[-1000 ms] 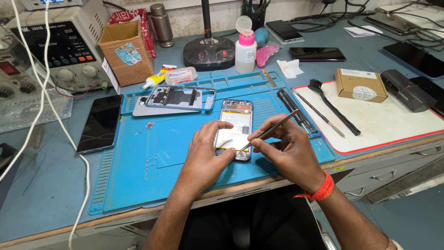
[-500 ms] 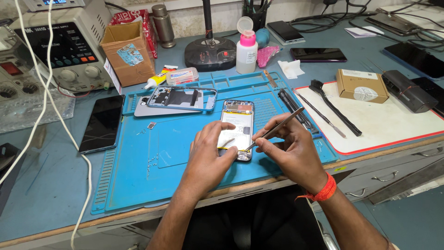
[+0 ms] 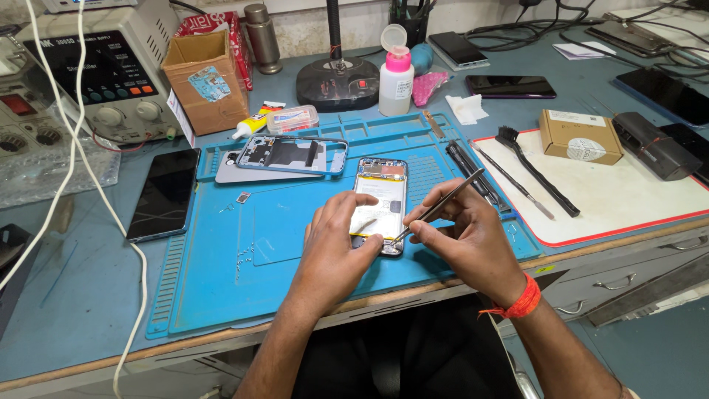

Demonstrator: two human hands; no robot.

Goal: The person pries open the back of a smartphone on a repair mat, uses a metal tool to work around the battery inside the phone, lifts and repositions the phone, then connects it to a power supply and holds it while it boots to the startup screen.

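Note:
An opened phone (image 3: 380, 199) with its back off lies on the blue work mat (image 3: 295, 244), its pale battery showing. My left hand (image 3: 336, 240) rests on the phone's lower left edge and steadies it. In my right hand (image 3: 465, 236) I grip thin metal tweezers (image 3: 437, 207), whose tip touches the phone's lower part. A removed phone frame (image 3: 284, 154) lies further back on the mat.
A dark phone (image 3: 164, 193) lies left of the mat beside a power supply (image 3: 88, 70). A cardboard box (image 3: 207, 77), glue tube, pump bottle (image 3: 395, 77) and lamp base stand behind. At right, a white mat (image 3: 628, 199) carries a brush, tools and a small box.
My hands and the tweezers have shifted only slightly over the phone's lower end. The phone stays where it was.

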